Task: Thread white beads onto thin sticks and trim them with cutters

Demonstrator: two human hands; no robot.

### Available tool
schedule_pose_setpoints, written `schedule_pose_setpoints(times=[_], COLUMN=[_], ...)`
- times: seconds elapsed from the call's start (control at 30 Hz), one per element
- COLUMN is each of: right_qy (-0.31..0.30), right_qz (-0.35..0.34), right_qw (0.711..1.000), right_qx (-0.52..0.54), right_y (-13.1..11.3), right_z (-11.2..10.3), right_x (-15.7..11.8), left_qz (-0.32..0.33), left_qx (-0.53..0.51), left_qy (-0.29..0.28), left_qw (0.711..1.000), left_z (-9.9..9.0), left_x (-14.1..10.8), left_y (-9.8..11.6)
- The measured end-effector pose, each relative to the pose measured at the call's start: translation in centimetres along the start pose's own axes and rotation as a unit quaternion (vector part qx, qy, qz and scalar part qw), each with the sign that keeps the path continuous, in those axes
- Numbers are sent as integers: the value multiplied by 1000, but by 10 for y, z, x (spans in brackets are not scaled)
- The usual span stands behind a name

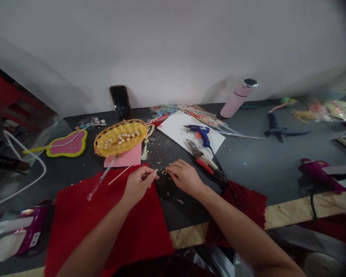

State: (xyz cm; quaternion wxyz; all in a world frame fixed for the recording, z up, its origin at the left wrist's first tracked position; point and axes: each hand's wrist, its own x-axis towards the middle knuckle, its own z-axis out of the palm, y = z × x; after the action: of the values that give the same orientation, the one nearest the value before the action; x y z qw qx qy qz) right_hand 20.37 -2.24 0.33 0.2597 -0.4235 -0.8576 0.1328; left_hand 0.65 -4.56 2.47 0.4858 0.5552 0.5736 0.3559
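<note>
Dark tabletop [245, 157], pale piece [156, 171] in left hand [140, 181], purple device [38, 221], label [35, 239] illegible.

The dark table [248, 165] bears 1 pink flask [233, 103], white paper [173, 127], red cloth [144, 231].

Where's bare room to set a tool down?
Mostly bare, a pale scrap aside: the dark table right of the pruners, bordered by the blue object, right purple device and small red cloth. Crowded: crumbs between left hand and right hand, pruners and glue gun just beyond.
</note>
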Motion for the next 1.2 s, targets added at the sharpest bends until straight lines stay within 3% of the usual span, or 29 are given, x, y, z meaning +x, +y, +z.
schedule_pose_setpoints(times=[0.2, 0.37, 0.53, 0.63, 0.77, 0.9, 1.03, 1.13, 1.2], right_qy=[3, 4, -11, -15, -7, 20, 79, 126, 114], right_qz=[9, 89, 176, 194, 188, 163, 201, 243, 280], right_qw=[1000, 987, 951, 935, 938, 952, 961, 962, 936], right_qx=[-19, -136, -255, -295, -291, -259, -170, 9, 179], right_y=[10, 28, 36, 35, 41, 53, 51, 33, 17], right_z=[-6, -35, -60, -66, -61, -55, -65, -83, -93], right_x=[-1, -16, -43, -50, -48, -46, -43, -33, -24], left_qz=[-16, -26, -27, -23, -20, -14, -14, -17, -16], left_qx=[-47, -64, -73, -80, -91, -92, -87, -85, -92], left_qy=[9, 15, 10, 5, 6, 7, 8, 10, 10], left_qw=[999, 998, 997, 997, 996, 996, 996, 996, 996], left_z=[0, 0, -2, -1, 0, 0, 1, 0, 0], left_x=[9, 12, 13, 13, 12, 12, 12, 11, 10], left_y=[-10, -7, -6, -8, -9, -10, -9, -6, -6])
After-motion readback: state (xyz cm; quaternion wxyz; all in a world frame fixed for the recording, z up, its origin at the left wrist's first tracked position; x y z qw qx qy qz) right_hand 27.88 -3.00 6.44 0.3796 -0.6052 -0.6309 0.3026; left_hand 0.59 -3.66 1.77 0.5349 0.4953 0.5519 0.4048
